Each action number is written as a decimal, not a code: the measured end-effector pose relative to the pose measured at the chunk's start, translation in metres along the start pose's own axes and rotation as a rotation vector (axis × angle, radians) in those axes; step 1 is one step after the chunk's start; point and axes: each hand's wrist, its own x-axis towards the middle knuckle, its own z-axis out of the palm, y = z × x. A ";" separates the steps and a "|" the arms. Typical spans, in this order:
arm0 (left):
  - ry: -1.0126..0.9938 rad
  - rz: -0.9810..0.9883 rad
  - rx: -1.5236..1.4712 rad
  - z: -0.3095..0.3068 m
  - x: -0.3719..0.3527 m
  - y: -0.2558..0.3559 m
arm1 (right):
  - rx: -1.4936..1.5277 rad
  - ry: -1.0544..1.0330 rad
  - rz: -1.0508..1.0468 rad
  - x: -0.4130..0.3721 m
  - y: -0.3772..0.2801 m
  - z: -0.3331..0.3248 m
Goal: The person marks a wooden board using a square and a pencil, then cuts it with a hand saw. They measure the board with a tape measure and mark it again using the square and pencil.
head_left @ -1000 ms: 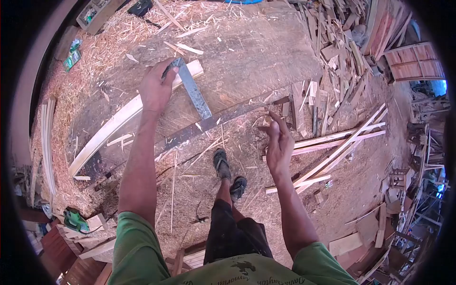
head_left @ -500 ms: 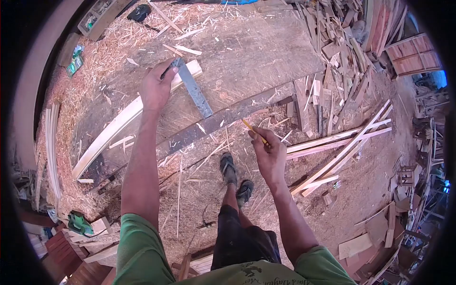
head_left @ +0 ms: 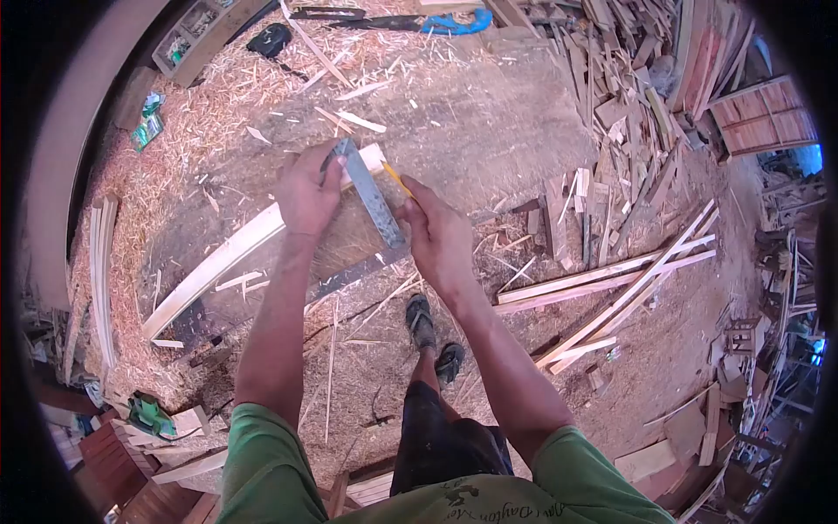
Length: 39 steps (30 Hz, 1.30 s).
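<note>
A metal try square (head_left: 374, 197) lies across a pale wooden strip (head_left: 218, 265) near the strip's far end. My left hand (head_left: 307, 194) is closed on the square's upper end, beside the strip. In my right hand (head_left: 439, 243) is a yellow pencil (head_left: 398, 180), pinched between the fingers. The pencil's tip meets the strip's end, just right of the square's blade. The strip rests on a worn wooden worktop (head_left: 497, 113) and runs down to the left. Part of it is hidden behind my left hand and forearm.
A blue-handled saw (head_left: 458, 23) lies at the worktop's far edge. Scrap wood (head_left: 602, 113) is heaped at the back right. Long strips (head_left: 611, 284) cross on the floor at right. A green power tool (head_left: 150, 414) sits at lower left. Shavings cover much of the surface.
My right hand has moved up and left, bringing the pencil from over the near edge to the strip's end beside the square. The view has shifted slightly; the left hand still holds the square.
</note>
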 end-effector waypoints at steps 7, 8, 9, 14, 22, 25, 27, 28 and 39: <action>-0.008 0.024 0.075 -0.005 0.003 0.006 | -0.098 -0.150 -0.074 0.045 -0.017 0.012; -0.010 0.021 0.072 -0.007 0.004 0.007 | -0.126 -0.148 -0.114 0.046 -0.018 0.008; -0.014 0.019 0.067 -0.007 0.004 0.007 | -0.178 -0.198 -0.131 0.047 -0.023 0.000; -0.031 0.002 0.028 -0.012 0.005 0.009 | -0.256 -0.448 -0.038 0.053 -0.049 -0.052; -0.066 -0.351 -0.089 -0.026 0.046 -0.043 | 0.714 0.028 0.174 0.059 -0.130 -0.168; 0.232 -0.584 0.144 -0.011 0.078 -0.200 | 0.730 0.140 -0.190 0.051 -0.149 -0.209; 0.227 -0.728 0.320 -0.038 0.104 -0.255 | 0.942 0.113 -0.177 0.051 -0.184 -0.230; 0.309 -0.620 0.791 -0.042 0.107 -0.245 | 1.080 0.077 -0.126 0.053 -0.201 -0.237; -0.220 -0.013 0.121 -0.030 -0.021 0.008 | 1.201 0.034 -0.282 0.106 -0.230 -0.217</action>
